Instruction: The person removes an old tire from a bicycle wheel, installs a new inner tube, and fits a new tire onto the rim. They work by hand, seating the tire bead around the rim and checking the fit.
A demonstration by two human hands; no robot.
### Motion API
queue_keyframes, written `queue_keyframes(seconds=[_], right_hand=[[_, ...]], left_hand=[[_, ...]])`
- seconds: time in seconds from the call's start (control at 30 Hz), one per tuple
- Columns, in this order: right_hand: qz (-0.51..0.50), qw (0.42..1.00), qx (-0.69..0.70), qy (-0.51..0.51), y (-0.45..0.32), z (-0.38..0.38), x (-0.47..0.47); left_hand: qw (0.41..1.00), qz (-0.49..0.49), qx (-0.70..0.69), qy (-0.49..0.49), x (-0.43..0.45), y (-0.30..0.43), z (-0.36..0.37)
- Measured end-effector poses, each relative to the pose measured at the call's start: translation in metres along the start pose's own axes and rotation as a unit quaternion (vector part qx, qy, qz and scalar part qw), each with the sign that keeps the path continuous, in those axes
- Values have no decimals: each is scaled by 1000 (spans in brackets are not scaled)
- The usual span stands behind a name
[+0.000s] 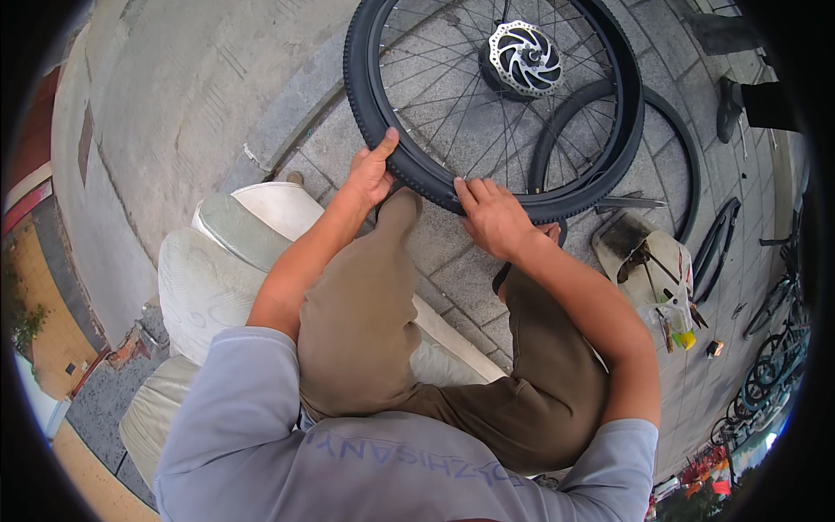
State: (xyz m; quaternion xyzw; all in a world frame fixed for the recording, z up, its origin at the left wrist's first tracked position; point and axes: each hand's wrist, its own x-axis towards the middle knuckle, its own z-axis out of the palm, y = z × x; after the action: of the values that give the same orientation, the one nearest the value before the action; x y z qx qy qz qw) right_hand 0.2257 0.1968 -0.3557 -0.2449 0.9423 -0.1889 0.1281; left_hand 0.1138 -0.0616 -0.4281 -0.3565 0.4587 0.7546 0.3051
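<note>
A spoked bicycle wheel with a black knobby tyre (pixel 357 85) stands tilted in front of my knees. At its hub is a silver disc brake rotor (pixel 526 59). My left hand (pixel 375 166) grips the tyre at the lower left, thumb on top and fingers partly hidden under it. My right hand (pixel 490 212) rests closed over the tyre at its near edge, fingertips at the side of the rim. Between the two hands the tyre's sidewall lies along the rim; whether its bead is seated I cannot tell.
Another black tyre (pixel 693 163) lies on the paving behind the wheel. To the right are a cut-open plastic container (pixel 613 241) with tools, a folded black tyre or tube (pixel 716 251) and a small box (pixel 715 348). A person's shoe (pixel 728 109) is at upper right; parked bicycles (pixel 763 378) stand beyond.
</note>
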Motion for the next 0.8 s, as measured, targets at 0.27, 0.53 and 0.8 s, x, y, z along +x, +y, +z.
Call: queue_keyframes(seconds=[0.27, 0.53, 0.8], right_hand=[[37, 998, 55, 5, -7, -11, 0], [29, 995, 88, 44, -1, -5, -5], [19, 1000, 7, 5, -14, -3, 6]], left_hand=[[999, 30, -21, -23, 16, 20, 5], [993, -92, 31, -72, -32, -13, 17], [991, -81, 50, -89, -13, -13, 2]])
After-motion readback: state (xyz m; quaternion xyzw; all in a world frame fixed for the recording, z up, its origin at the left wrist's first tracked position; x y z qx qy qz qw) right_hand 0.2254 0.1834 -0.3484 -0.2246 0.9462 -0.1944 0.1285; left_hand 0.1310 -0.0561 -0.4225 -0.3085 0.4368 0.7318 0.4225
